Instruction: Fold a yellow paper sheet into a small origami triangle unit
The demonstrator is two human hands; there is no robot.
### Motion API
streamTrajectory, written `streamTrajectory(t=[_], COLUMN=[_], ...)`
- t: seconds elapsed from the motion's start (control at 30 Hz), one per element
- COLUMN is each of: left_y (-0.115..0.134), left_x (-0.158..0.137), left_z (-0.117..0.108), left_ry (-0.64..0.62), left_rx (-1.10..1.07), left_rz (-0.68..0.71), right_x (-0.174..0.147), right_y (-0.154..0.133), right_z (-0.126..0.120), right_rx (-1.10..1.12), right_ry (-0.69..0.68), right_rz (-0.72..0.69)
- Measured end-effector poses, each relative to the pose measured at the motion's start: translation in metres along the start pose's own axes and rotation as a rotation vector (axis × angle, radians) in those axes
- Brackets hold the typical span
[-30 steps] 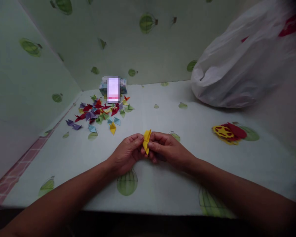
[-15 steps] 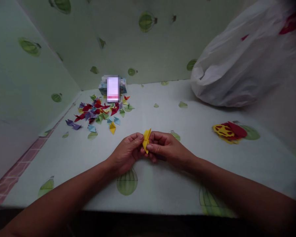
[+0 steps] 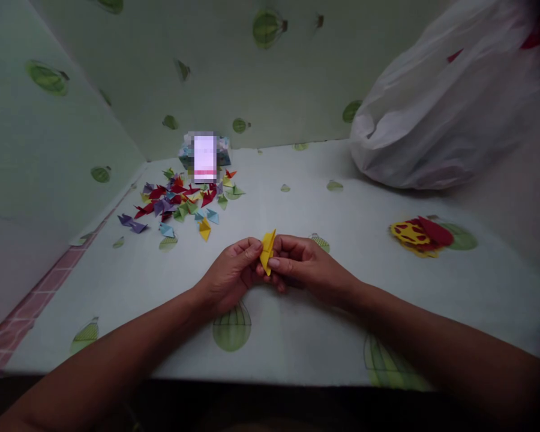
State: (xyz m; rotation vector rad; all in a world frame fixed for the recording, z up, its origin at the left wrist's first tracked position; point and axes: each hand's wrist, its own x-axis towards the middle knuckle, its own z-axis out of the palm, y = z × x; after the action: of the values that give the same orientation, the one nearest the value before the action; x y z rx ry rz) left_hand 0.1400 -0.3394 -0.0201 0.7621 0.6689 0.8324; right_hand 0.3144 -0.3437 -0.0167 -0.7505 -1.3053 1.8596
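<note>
A small folded piece of yellow paper (image 3: 267,252) is pinched between my two hands, just above the middle of the table. My left hand (image 3: 234,270) grips its left side with the thumb on top. From the other side my right hand (image 3: 308,264) holds its lower right part between thumb and curled fingers. The paper has a narrow pointed shape with a crease across it. Fingertips behind it are partly hidden. Beyond my left hand lies a pile of folded paper cranes (image 3: 175,201) in red, purple, blue, green, yellow and orange.
A phone (image 3: 205,157) with a lit, pixelated screen leans on a patterned box (image 3: 225,151) behind the pile. Yellow and red cut-out pieces (image 3: 416,235) lie at the right. A large white plastic bag (image 3: 423,132) fills the back right. Walls rise at the back and left.
Both hands keep their pinch on the yellow paper, with hardly any movement of the fingers. The whole view has shifted slightly, so things appear a little higher.
</note>
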Motion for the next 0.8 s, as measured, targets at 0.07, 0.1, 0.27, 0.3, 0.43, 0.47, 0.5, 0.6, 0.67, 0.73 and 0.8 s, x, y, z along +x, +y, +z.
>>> streamTrajectory(t=[0.07,0.1,0.27,0.3,0.43,0.47,0.5,0.6,0.67,0.73,0.8], left_y=[-0.0003,-0.0004,-0.0007,-0.0008,-0.0008,-0.0007,-0.0007,-0.0007,-0.0009,-0.0012,-0.0012], left_x=[0.0002,0.0003,-0.0005,-0.0009,-0.0025,-0.0029,-0.0033,-0.004,-0.0041,-0.0036,-0.0031], left_z=[0.0004,0.0006,0.0014,0.0015,0.002,0.0022,0.0023,0.0024,0.0018,0.001,0.0005], left_ry=[0.006,0.009,0.105,0.14,0.226,0.231,0.232,0.204,0.181,0.169,0.181], left_rx=[0.003,0.007,0.102,0.137,0.286,0.314,0.336,0.379,0.406,0.449,0.483], left_rz=[0.011,0.016,0.085,0.113,0.222,0.236,0.244,0.231,0.213,0.215,0.279], right_x=[-0.0001,-0.0001,-0.0001,-0.0001,0.0,0.0,0.0,0.0005,0.0011,0.0017,0.0019], right_y=[0.0002,0.0002,-0.0014,-0.0018,-0.0032,-0.0035,-0.0037,-0.0036,-0.0026,-0.0008,0.0015], right_z=[-0.0001,-0.0001,0.0001,0.0003,0.0012,0.0016,0.0021,0.004,0.005,0.0056,0.006], right_rx=[0.0,-0.001,-0.068,-0.09,-0.143,-0.149,-0.154,-0.167,-0.184,-0.235,-0.338], right_ry=[0.002,0.004,0.036,0.044,0.065,0.077,0.092,0.138,0.17,0.204,0.263], right_rz=[-0.003,-0.005,0.0,0.001,-0.001,-0.001,-0.001,-0.009,-0.037,-0.083,-0.157])
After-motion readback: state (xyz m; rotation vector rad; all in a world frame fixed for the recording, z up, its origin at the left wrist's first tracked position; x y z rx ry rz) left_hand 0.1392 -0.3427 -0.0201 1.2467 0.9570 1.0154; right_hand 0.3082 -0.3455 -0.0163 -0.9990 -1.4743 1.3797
